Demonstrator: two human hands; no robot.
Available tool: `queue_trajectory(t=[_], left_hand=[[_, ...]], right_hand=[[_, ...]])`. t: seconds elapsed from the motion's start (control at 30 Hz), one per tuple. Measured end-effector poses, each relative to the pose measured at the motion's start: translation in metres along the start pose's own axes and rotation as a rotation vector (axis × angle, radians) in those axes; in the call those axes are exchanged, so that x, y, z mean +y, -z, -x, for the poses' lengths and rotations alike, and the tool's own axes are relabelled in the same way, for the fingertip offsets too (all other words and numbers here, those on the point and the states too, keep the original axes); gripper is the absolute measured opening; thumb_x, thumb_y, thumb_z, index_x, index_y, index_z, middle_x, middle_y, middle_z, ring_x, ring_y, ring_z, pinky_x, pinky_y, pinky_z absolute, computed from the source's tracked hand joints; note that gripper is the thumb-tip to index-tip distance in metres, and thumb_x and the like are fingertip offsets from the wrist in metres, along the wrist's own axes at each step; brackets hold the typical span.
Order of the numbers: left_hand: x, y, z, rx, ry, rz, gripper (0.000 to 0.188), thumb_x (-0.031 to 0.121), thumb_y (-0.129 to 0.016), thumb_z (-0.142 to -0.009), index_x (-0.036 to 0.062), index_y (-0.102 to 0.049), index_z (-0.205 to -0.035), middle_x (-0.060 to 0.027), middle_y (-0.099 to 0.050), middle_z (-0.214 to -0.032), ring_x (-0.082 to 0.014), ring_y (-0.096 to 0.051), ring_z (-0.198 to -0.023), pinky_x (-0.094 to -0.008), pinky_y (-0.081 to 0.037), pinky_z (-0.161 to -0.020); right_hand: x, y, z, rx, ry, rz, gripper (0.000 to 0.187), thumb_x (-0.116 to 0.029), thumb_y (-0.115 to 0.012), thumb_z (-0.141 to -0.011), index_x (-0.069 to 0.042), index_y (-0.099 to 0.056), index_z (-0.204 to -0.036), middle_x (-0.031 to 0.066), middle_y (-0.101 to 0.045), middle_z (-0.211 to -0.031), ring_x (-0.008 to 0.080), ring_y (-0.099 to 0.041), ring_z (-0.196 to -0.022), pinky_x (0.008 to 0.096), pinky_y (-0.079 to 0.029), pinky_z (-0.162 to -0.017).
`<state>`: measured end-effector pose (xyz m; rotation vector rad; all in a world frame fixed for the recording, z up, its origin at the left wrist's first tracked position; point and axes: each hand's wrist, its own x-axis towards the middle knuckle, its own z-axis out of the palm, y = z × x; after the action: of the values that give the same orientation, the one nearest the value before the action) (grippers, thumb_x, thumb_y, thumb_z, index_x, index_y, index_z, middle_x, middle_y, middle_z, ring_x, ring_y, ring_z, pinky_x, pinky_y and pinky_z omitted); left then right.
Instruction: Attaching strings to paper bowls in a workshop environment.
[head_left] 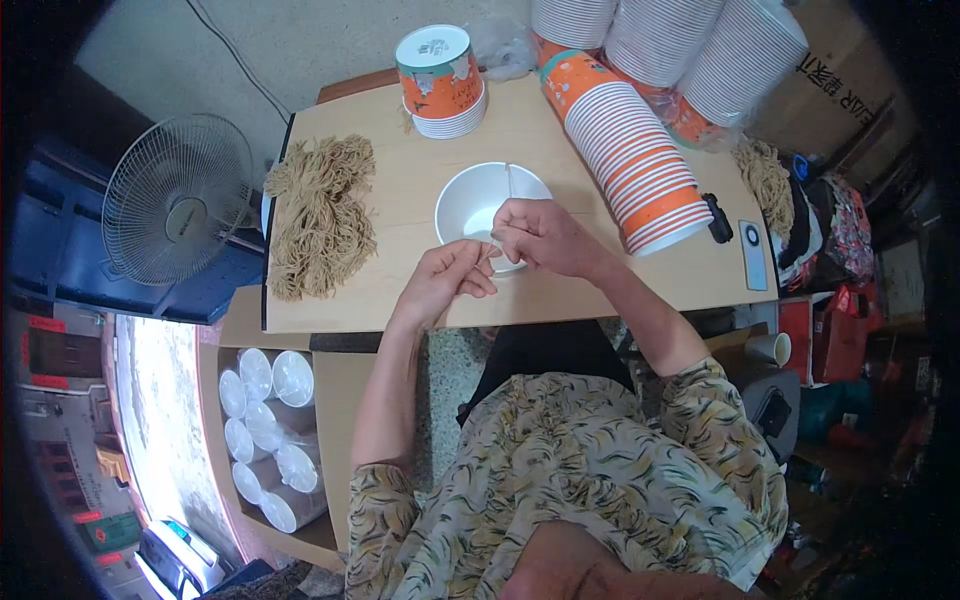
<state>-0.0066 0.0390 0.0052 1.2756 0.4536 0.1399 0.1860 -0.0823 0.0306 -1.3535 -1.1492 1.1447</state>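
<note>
A white paper bucket (462, 205) stands upright at the middle of the table, its open mouth toward me. A thin cord (510, 180) hangs over its far rim and down the inside. At the near rim my left hand (443, 283) and my right hand (553, 240) meet, fingertips almost touching. Both are pinched on what looks like a thin cord end, mostly hidden by the fingers. To the left lie bundles of tan twisted cord (322, 220). Beyond the bucket, an upside-down stack of orange and white paper buckets (445, 90) stands on the table.
A long stack of nested orange-rimmed buckets (640, 165) lies at the right, with taller white stacks (665, 40) behind. A blue-white device (753, 255) sits at the right edge. A fan (180, 200) stands left; below it, a carton (335, 440) holds several wrapped clear cup stacks.
</note>
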Motion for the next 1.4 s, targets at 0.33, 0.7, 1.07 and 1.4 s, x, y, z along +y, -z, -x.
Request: queue_trajectory(t=[0.33,0.7,1.07,1.4], left_hand=[[0.017,-0.008,-0.002,-0.064,0.062,0.059,0.029,0.031,-0.052,-0.107,0.0066,-0.061,-0.095,0.0010,-0.060,-0.078,-0.0061,-0.057,-0.062,-0.0179,-0.043,-0.056],[0.011,-0.003,-0.005,-0.031,0.029,0.098,0.024,0.029,-0.057,-0.105,0.0075,-0.062,-0.096,0.0030,-0.059,-0.078,-0.0046,-0.054,-0.059,-0.0187,-0.040,-0.054],[0.010,-0.007,-0.002,-0.033,0.007,0.058,0.020,0.024,-0.060,-0.103,0.0044,-0.065,-0.102,0.0033,-0.055,-0.067,-0.0032,-0.046,-0.050,-0.0181,-0.034,-0.046],[0.002,-0.021,0.003,0.177,-0.111,-0.198,0.016,0.020,-0.063,-0.101,0.0059,-0.069,-0.106,0.0019,-0.062,-0.073,-0.0034,-0.055,-0.056,-0.0181,-0.038,-0.048]], right_hand=[[-0.002,0.012,-0.003,0.000,-0.116,0.007,0.018,-0.020,-0.061,-0.099,-0.004,-0.064,-0.092,0.0007,-0.063,-0.068,0.0045,-0.050,-0.051,0.0209,-0.039,-0.046],[-0.008,0.021,-0.001,-0.032,-0.212,-0.159,0.024,-0.023,-0.060,-0.099,0.000,-0.067,-0.097,0.0085,-0.071,-0.076,0.0091,-0.057,-0.047,0.0229,-0.045,-0.044],[0.000,0.019,0.002,-0.035,-0.123,-0.052,0.018,-0.019,-0.062,-0.099,-0.001,-0.062,-0.096,0.0052,-0.071,-0.078,0.0066,-0.056,-0.053,0.0223,-0.047,-0.049],[0.003,0.015,0.002,0.003,-0.099,-0.099,0.018,-0.020,-0.061,-0.098,-0.003,-0.063,-0.093,0.0036,-0.069,-0.074,0.0059,-0.054,-0.052,0.0228,-0.044,-0.047]])
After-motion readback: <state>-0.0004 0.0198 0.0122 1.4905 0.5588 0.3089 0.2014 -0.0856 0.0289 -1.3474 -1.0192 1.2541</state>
